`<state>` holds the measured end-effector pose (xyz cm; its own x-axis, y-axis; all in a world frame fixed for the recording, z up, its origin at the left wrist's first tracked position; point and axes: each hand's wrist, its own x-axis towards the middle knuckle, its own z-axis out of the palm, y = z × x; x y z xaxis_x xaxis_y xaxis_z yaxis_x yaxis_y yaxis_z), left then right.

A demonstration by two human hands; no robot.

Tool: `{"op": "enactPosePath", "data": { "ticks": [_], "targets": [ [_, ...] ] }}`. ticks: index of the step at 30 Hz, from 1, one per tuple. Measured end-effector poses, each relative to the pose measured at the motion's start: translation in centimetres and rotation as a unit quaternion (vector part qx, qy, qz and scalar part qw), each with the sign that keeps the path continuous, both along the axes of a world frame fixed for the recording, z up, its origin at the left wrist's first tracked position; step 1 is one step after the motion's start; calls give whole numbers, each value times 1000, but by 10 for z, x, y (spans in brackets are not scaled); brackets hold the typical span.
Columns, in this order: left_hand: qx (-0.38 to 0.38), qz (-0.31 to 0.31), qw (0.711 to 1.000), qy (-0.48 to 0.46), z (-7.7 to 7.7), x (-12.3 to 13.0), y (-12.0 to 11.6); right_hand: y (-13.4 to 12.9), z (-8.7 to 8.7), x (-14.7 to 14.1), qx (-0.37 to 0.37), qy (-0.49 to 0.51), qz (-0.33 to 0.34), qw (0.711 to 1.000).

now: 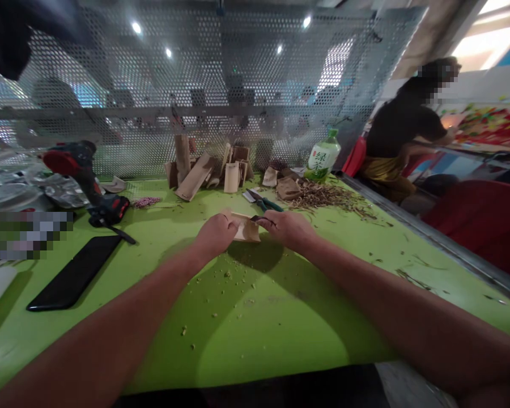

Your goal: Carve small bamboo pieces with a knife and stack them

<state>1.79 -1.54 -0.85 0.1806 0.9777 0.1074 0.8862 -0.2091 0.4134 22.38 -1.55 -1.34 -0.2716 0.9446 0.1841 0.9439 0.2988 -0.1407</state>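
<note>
My left hand (215,233) is closed on the left end of a short, curved, pale piece of wood (249,231) that looks like split bamboo, held just above the green table. My right hand (293,228) is wrapped round a small dark cutting tool (256,218), whose tip touches the upper right edge of the piece; its handle is hidden in my fingers. Pale crumbs (227,274) are scattered on the table below my hands. Just behind my right hand lie green-handled pliers or shears (266,201).
At the back stand several curved wood pieces (195,175), a pile of brown shavings (323,195) and a green-capped bottle (323,156). On the left are a cordless drill (89,187) and a black phone (74,275). A perforated metal screen (221,73) rises behind; a person (403,124) sits at right.
</note>
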Motion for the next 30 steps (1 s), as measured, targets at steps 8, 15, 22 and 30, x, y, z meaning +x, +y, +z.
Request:
{"op": "enactPosePath", "data": {
  "ticks": [8, 15, 22, 30],
  "targets": [
    [-19, 9, 1000, 2, -1, 0, 4, -6, 2, -7, 8, -64, 4, 998],
    [-2, 6, 1000, 19, -4, -1, 5, 1, 2, -8, -26, -91, 21, 995],
    [-2, 15, 1000, 17, -3, 0, 4, 13, -4, -10, -121, -33, 61, 990],
    [22, -6, 1000, 12, -7, -3, 5, 15, -2, -6, -154, -23, 126, 980]
  ]
}}
